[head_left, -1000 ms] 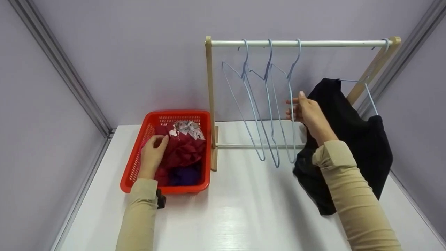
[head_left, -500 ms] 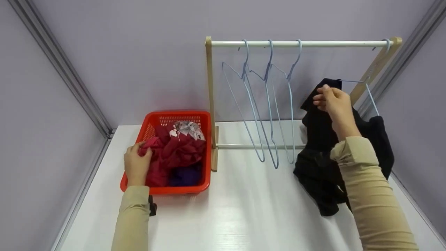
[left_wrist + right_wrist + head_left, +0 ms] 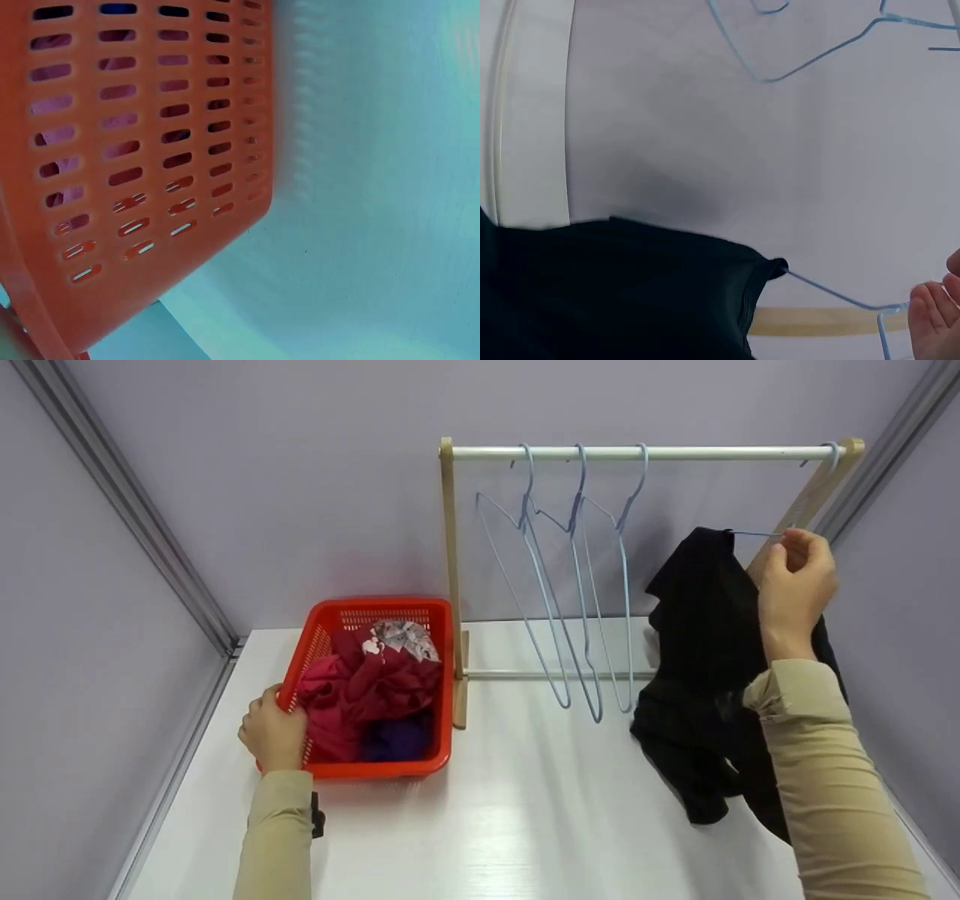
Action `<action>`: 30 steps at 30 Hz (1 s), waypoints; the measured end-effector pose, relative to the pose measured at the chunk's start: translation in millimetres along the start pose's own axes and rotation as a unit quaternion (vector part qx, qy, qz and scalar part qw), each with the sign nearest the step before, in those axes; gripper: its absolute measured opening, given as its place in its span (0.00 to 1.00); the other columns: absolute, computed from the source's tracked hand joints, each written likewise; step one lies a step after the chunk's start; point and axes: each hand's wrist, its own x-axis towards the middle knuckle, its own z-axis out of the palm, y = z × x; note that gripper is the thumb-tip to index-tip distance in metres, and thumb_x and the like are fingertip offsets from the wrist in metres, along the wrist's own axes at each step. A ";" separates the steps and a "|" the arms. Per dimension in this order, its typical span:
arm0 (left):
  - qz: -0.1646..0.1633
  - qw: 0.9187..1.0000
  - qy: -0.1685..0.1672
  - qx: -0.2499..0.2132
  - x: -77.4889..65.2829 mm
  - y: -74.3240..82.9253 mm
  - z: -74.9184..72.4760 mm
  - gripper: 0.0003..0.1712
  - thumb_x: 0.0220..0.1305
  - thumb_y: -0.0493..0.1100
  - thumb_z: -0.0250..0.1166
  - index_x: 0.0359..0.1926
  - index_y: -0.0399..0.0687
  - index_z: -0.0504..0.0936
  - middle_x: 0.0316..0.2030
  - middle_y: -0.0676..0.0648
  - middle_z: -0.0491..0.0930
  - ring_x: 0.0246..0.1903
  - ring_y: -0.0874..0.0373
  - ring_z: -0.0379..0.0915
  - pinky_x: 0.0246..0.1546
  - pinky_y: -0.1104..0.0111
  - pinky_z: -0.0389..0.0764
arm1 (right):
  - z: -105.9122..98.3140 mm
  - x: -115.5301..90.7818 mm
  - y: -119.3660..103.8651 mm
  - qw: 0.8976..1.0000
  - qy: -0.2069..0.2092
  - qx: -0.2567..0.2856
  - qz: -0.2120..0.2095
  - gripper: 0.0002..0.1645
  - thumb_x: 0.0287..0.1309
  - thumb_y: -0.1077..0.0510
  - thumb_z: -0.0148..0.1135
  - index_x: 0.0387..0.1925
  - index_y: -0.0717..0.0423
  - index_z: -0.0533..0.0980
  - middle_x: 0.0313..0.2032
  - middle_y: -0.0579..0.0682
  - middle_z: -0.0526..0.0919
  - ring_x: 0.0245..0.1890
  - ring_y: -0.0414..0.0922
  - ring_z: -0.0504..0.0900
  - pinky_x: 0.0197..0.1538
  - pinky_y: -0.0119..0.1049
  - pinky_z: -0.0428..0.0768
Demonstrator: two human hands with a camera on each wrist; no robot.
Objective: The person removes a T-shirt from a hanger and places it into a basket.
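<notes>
On the left, my left hand (image 3: 274, 727) grips the left rim of a red plastic basket (image 3: 375, 770), fingers over its outer side. Crumpled inside lie dark red clothes (image 3: 390, 686), a grey printed piece (image 3: 409, 639) and a purple-blue one (image 3: 397, 739). My right hand (image 3: 799, 581) is at the neck of a light blue wire hanger (image 3: 754, 533), its thumb and fingers pinching there. From that hanger hangs a black garment (image 3: 697, 615), also large in the right wrist view. The left wrist view shows mainly the slotted basket wall (image 3: 142, 165).
A rack with wooden posts (image 3: 451, 547) and a white rail (image 3: 712, 453) stands on the white table (image 3: 510, 825). Three bare wire hangers (image 3: 577, 585) hang left of the black garment. Pale wall panels (image 3: 300, 472) surround the table.
My right hand has moved right, past the bare hangers, to the neck of the garment's hanger. My left hand has shifted from above the clothes to the basket's left rim.
</notes>
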 end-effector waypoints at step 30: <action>-0.043 0.998 -0.045 0.011 -1.7 -8.6 -0.9 0.29 0.62 0.38 0.52 0.64 0.36 0.65 0.55 0.27 0.68 0.54 0.31 0.69 0.49 0.40 0.71 | -26.6 18.0 12.8 0.971 -0.133 -0.167 0.111 0.27 0.69 0.55 0.37 0.65 0.59 0.66 0.25 0.25 0.70 0.35 0.26 0.66 0.49 0.24 0.67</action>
